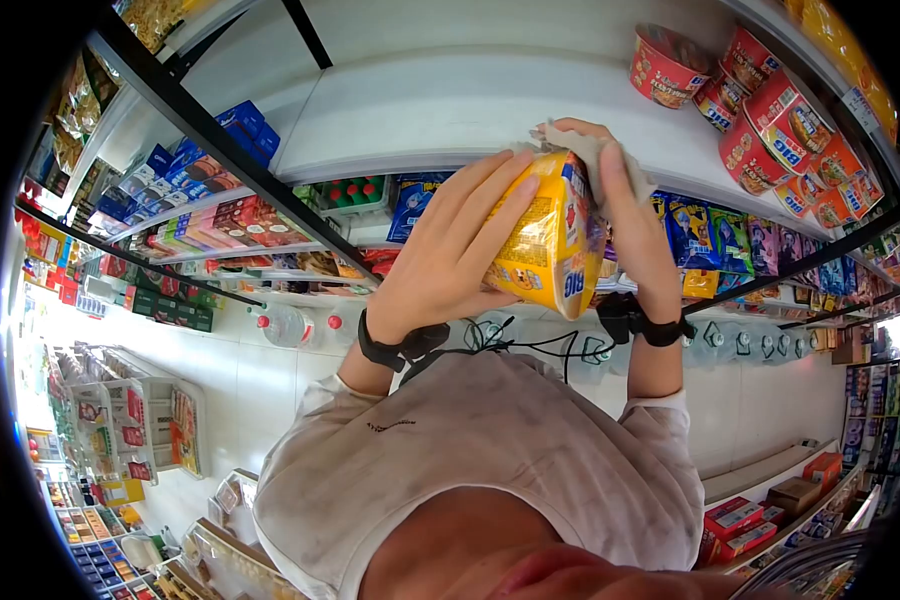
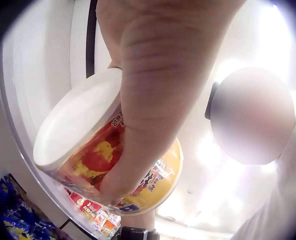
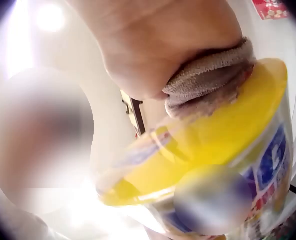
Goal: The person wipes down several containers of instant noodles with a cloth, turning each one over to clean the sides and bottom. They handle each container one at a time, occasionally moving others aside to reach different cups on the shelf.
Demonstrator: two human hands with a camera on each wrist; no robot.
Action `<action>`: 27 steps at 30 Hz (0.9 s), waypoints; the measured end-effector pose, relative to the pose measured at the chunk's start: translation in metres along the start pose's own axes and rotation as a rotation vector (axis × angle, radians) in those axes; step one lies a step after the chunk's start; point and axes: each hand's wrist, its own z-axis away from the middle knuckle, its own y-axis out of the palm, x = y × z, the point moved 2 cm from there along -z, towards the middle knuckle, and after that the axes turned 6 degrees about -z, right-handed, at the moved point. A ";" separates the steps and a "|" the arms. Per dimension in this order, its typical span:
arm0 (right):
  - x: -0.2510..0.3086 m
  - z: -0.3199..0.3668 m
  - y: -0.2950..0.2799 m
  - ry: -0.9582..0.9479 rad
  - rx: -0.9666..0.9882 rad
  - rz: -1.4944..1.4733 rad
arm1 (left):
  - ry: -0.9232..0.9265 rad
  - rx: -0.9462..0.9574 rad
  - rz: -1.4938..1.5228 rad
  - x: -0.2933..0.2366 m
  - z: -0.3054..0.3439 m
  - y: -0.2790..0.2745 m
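Note:
My left hand [image 1: 445, 245] grips a yellow tub of instant noodles [image 1: 530, 250], tilted on its side in front of my chest. In the left wrist view the thumb lies across the printed wall of the noodle tub [image 2: 100, 160], and its white base [image 2: 78, 120] faces the shelf. My right hand [image 1: 638, 225] holds a folded grey cloth [image 1: 592, 160] against the lid side. Close up in the right wrist view, the cloth [image 3: 208, 77] is bunched between the palm and the shiny yellow lid [image 3: 203, 155].
Ahead is a white shelf [image 1: 450, 110], with several red noodle tubs [image 1: 760, 130] grouped at its right. Blue snack boxes [image 1: 235, 135] are stacked on the left beyond a black post [image 1: 200, 120]. Packets [image 1: 710, 235] line the lower shelf; large bottles [image 1: 288, 325] stand on the floor.

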 end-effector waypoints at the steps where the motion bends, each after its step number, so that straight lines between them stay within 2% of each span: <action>1: -0.002 0.001 -0.003 0.103 -0.032 -0.189 | -0.024 -0.015 0.030 0.001 0.001 0.001; 2: 0.003 0.004 -0.009 0.037 -0.018 -0.062 | -0.047 -0.031 0.059 0.001 0.003 0.001; 5: -0.014 0.018 -0.020 0.102 -0.263 -0.339 | -0.129 -0.093 0.099 0.002 0.002 -0.001; 6: -0.005 0.017 -0.012 -0.042 -0.230 -0.468 | -0.158 -0.116 0.104 0.001 0.001 -0.002; 9: -0.016 0.031 -0.009 -0.079 -0.501 -0.762 | -0.431 -0.204 0.318 0.006 0.016 0.021; 11: -0.037 0.048 0.001 -0.232 -0.455 -0.701 | -0.552 -0.267 0.385 0.003 0.018 0.031; 13: -0.054 0.053 0.014 -0.195 -0.609 -0.649 | -0.588 -0.394 0.440 0.002 0.008 0.041; 14: -0.051 0.050 0.024 -0.285 -0.552 -0.437 | -0.598 -0.510 0.495 0.004 0.002 0.045; 15: -0.043 0.045 0.038 -0.367 -0.491 -0.225 | -0.644 -0.532 0.486 0.007 0.001 0.046; 16: -0.032 0.040 0.051 -0.442 -0.428 -0.014 | -0.681 -0.518 0.598 0.010 -0.004 0.045; 19: 0.006 0.036 0.048 -0.356 -0.390 0.232 | -0.715 -0.425 0.765 0.011 -0.009 0.042; 24: -0.036 0.027 -0.002 0.147 -0.377 -0.408 | -0.830 -0.353 1.073 -0.002 -0.001 0.053; 27: -0.049 0.030 0.001 -0.158 -0.384 -0.195 | -0.926 -0.489 1.580 -0.003 -0.015 0.063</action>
